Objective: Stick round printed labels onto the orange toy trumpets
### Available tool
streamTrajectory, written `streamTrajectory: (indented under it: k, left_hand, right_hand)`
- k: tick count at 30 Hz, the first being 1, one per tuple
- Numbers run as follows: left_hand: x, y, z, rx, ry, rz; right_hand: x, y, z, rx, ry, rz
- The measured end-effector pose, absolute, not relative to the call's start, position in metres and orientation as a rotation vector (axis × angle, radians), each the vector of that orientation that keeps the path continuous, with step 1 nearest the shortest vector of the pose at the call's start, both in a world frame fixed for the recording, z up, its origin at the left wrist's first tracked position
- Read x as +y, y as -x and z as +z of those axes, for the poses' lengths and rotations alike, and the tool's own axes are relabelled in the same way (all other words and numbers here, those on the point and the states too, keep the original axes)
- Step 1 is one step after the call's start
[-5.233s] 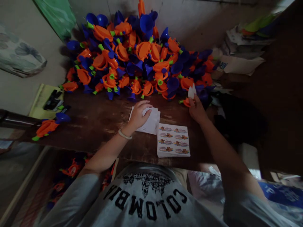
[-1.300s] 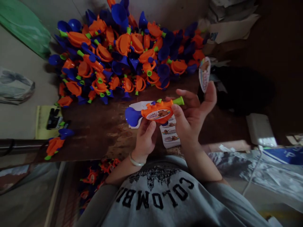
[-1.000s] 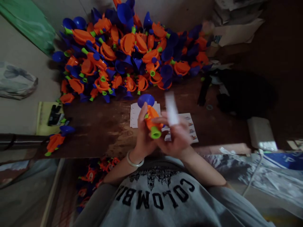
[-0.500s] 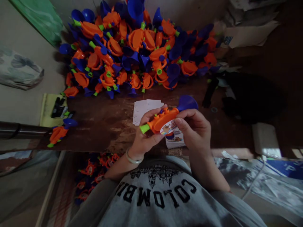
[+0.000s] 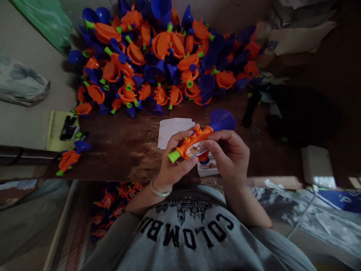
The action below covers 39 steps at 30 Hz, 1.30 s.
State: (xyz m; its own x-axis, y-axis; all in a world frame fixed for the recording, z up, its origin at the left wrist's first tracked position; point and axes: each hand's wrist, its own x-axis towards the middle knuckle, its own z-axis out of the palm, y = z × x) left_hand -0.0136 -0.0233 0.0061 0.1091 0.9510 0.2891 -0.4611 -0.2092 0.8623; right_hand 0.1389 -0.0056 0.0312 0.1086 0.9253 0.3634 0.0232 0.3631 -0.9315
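Note:
My left hand [image 5: 176,160] is closed round an orange toy trumpet [image 5: 203,132] near its green mouthpiece, fingers behind and thumb in front. The trumpet's blue bell points up and to the right. An oval sticker [image 5: 196,149] with a cartoon picture lies over the flat oval face of the trumpet. My right hand [image 5: 232,156] pinches the right end of that sticker, its thumb on the front; the fingertips behind are partly hidden. Beneath the hands, a stack of printed sticker sheets [image 5: 209,170] is partly covered. White paper sheets [image 5: 173,130] lie just behind my left hand.
A large heap of toy trumpets [image 5: 163,49] fills the back of the brown table [image 5: 118,150]. One single trumpet [image 5: 68,161] lies at the left. More stickered trumpets [image 5: 108,201] are below the table edge. A black cloth-like item [image 5: 304,113] and a white box [image 5: 318,167] are at the right.
The sticker has gone from sitting low and askew to lining up with the trumpet's oval face. The trumpet has turned slightly, and my right hand has shifted a little left.

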Motion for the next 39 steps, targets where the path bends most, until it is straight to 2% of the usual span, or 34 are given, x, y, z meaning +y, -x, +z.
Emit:
streamTrajectory:
  k: [15, 24, 26, 29, 31, 34, 36, 39]
  left_hand:
    - [-0.026, 0.015, 0.006, 0.731, -1.159, 1.558]
    - [-0.027, 0.019, 0.001, 0.788, -1.149, 1.578]
    - [-0.022, 0.033, 0.0, 0.901, -1.185, 1.659]
    - [-0.013, 0.078, -0.009, 1.305, -1.412, 1.763]
    - [-0.009, 0.118, -0.022, 1.657, -1.618, 1.605]
    - [-0.01, 0.172, -0.046, 2.031, -1.782, 1.159]
    - [-0.013, 0.193, -0.061, 2.1, -1.837, 0.925]
    - [-0.018, 0.196, -0.071, 2.13, -1.887, 0.84]
  right_hand:
    - [-0.006, -0.135, 0.034, -1.52, 1.046, 0.498]
    - [0.01, -0.149, 0.017, -1.514, 1.182, -0.029]
    - [0.012, -0.166, 0.006, -1.648, 1.193, 0.03]
    - [0.003, -0.198, -0.013, -2.092, 1.196, 0.31]
    - [-0.011, -0.216, -0.029, -2.387, 1.206, 0.428]
    - [-0.031, -0.23, -0.054, -2.58, 1.358, 0.364]
    - [-0.039, -0.231, -0.068, -2.633, 1.42, 0.302]
    - [-0.043, -0.228, -0.075, -2.698, 1.369, 0.222]
